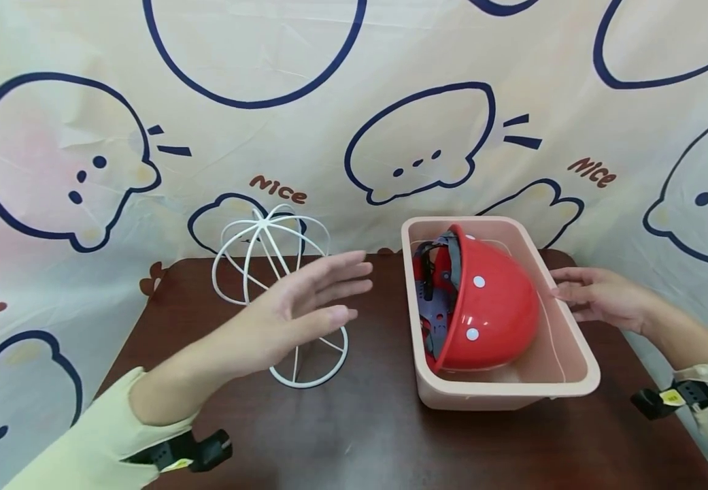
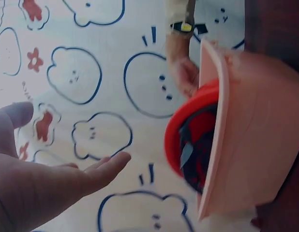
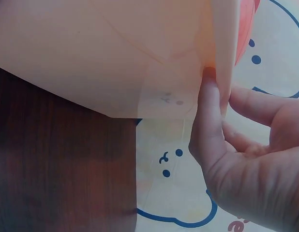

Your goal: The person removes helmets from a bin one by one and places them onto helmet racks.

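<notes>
A red safety helmet (image 1: 500, 306) with white dots lies on its side in a pink plastic bin (image 1: 424, 388), its grey inner straps facing left. At the bin's right rim, my right hand (image 1: 604, 299) pinches the edge; the right wrist view shows fingers (image 3: 207, 121) on the outer side under the lip. My left hand (image 1: 292, 313) hovers left of the bin with fingers extended, holding nothing. Behind it stands a white wire stand (image 1: 262, 224) with a rounded cage top and ring base, partly hidden by that hand. The helmet's underside is hidden inside the bin.
Bin and wire stand are both on a dark brown table (image 1: 366, 435). A pale cloth (image 1: 305, 150) with blue cartoon outlines hangs behind and beside the table.
</notes>
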Motion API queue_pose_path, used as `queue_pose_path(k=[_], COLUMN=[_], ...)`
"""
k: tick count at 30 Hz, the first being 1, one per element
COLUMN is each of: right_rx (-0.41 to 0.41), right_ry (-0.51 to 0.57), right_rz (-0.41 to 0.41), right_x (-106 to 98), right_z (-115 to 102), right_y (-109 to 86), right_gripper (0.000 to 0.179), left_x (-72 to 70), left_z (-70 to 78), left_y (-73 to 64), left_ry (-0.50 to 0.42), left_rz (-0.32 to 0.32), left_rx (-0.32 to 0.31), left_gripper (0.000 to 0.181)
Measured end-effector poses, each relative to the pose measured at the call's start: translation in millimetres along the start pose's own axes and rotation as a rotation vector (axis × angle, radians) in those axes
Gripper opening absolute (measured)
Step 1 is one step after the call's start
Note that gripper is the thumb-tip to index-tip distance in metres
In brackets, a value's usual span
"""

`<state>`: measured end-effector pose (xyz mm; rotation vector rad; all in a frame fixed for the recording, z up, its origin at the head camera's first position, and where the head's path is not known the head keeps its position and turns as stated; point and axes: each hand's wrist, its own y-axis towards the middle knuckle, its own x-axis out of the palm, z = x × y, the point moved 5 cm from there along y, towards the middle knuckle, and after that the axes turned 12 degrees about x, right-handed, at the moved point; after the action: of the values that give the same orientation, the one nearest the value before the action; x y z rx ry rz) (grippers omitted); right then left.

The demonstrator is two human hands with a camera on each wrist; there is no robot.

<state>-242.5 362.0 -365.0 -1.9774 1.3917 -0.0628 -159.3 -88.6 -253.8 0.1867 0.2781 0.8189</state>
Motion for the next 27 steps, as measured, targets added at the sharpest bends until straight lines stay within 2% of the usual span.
queue_pose_path(k=[6, 14, 27], right_rx=[0.014, 0.018, 0.006], right_ry=[0.038, 0.055, 0.059], right_rz=[-0.017, -0.016, -0.016], right_x=[-1.7, -1.7, -1.9], right_z=[2.8, 5.2, 4.9], right_y=[1.0, 2.3, 2.7], right_gripper=[0.065, 0.064, 0.062], left_x=[22.2, 43.2, 73.2], left_z=[-27.7, -55.8, -92.9], left_y=[16.8, 37.3, 74.1], left_ry=[-0.09, -0.224, -0.287], left_rz=[0.084, 0.118, 0.186], left_rx=[-0.049, -0.064, -0.236], left_gripper=[0.058, 0.057, 0.059])
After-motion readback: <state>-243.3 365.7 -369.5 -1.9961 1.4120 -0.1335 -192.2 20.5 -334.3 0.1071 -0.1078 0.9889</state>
